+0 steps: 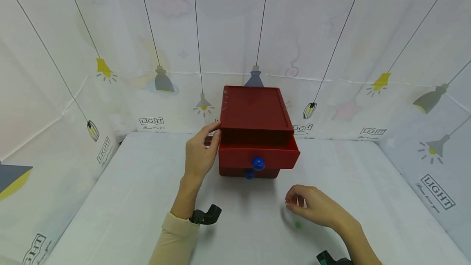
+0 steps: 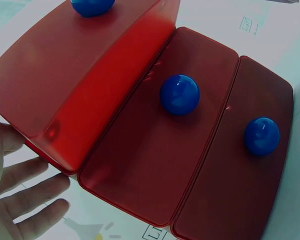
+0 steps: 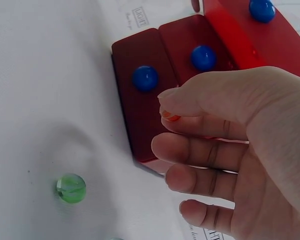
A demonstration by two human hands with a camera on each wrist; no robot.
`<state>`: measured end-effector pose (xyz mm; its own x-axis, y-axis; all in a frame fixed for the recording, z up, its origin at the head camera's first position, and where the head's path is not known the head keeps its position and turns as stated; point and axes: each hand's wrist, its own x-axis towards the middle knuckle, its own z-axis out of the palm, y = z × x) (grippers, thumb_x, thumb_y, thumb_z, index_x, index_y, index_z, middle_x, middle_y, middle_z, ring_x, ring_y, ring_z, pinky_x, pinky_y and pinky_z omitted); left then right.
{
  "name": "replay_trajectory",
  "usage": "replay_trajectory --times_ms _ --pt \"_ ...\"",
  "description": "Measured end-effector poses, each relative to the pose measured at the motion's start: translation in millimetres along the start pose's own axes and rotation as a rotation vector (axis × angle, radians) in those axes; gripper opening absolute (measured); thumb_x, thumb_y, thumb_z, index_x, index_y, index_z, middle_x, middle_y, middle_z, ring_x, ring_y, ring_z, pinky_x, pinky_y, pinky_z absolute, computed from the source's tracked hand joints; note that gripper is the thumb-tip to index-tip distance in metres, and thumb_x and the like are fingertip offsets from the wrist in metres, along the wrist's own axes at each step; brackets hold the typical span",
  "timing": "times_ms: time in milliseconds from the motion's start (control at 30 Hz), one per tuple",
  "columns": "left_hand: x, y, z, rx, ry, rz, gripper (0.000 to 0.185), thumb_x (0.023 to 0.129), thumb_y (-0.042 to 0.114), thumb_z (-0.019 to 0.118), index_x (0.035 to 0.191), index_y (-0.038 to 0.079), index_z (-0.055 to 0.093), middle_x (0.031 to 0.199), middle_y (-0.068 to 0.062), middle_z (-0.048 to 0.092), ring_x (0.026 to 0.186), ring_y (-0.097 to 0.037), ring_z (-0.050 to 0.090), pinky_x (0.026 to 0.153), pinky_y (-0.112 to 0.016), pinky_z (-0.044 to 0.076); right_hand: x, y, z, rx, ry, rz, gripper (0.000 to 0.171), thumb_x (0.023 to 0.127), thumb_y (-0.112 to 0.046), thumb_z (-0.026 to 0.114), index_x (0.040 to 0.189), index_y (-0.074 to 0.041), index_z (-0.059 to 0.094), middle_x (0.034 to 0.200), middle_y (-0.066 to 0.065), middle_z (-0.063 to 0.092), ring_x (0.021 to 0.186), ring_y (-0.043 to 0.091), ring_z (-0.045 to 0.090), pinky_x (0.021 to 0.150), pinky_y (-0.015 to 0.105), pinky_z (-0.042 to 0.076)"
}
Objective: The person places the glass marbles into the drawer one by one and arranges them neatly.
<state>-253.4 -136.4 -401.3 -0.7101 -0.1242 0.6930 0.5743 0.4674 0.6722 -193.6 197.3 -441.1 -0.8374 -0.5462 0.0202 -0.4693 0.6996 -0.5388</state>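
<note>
A small red cabinet (image 1: 254, 107) with blue round knobs stands against the back. Its top drawer (image 1: 237, 158) is pulled out, while the two lower drawers in the left wrist view appear closed. My left hand (image 1: 198, 154) rests against the cabinet's left side, fingers extended. Over the table in front and to the right, my right hand (image 1: 312, 207) pinches an orange marble (image 3: 171, 118) between thumb and forefinger; the digits mostly hide it. Below that hand a clear green marble (image 3: 71, 188) lies on the white tabletop.
The white-covered table (image 1: 147, 199) meets a hanging sheet (image 1: 235, 32) printed with lamps behind and at the sides. At the bottom edge of the right wrist view shows a sliver of another small round object (image 3: 116, 239).
</note>
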Motion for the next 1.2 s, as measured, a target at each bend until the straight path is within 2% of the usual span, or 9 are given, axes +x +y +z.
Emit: replay_trajectory --times_ms 367,700,967,1200 --pt "0.7 -0.1 0.2 0.009 -0.006 0.004 0.029 0.1 0.017 0.06 0.127 0.013 0.069 0.122 -0.005 0.073 0.081 -0.018 0.076 0.072 -0.027 0.062 2.8 -1.6 4.7 -0.009 -0.029 0.009 0.007 0.092 -0.025 0.072 0.096 -0.021 0.068 0.083 -0.016 0.062 0.074 -0.002 0.051 0.064 0.021 0.049" --pt "0.0 -1.3 -0.1 0.01 -0.003 0.003 0.029 0.1 0.017 0.061 0.128 0.013 0.069 0.122 -0.006 0.073 0.08 -0.02 0.076 0.072 -0.032 0.063 4.2 -0.4 7.9 -0.017 -0.028 -0.001 0.006 0.092 -0.023 0.072 0.095 -0.021 0.067 0.082 -0.016 0.061 0.074 -0.002 0.051 0.063 0.018 0.047" --pt "-0.1 -0.9 -1.0 0.015 -0.012 -0.016 0.029 0.101 0.018 0.06 0.128 0.014 0.068 0.122 -0.005 0.073 0.082 -0.019 0.076 0.073 -0.03 0.063 4.8 0.5 9.8 -0.019 -0.024 -0.015 0.005 0.092 -0.023 0.071 0.094 -0.022 0.067 0.081 -0.016 0.061 0.073 -0.003 0.05 0.062 0.018 0.047" --pt "0.7 -1.4 -0.9 -0.001 -0.007 -0.005 0.029 0.1 0.018 0.061 0.128 0.014 0.069 0.122 -0.005 0.073 0.081 -0.019 0.076 0.073 -0.032 0.063 6.2 1.9 12.4 -0.016 -0.042 0.005 0.006 0.092 -0.025 0.071 0.095 -0.022 0.067 0.081 -0.016 0.06 0.073 -0.002 0.05 0.062 0.018 0.047"
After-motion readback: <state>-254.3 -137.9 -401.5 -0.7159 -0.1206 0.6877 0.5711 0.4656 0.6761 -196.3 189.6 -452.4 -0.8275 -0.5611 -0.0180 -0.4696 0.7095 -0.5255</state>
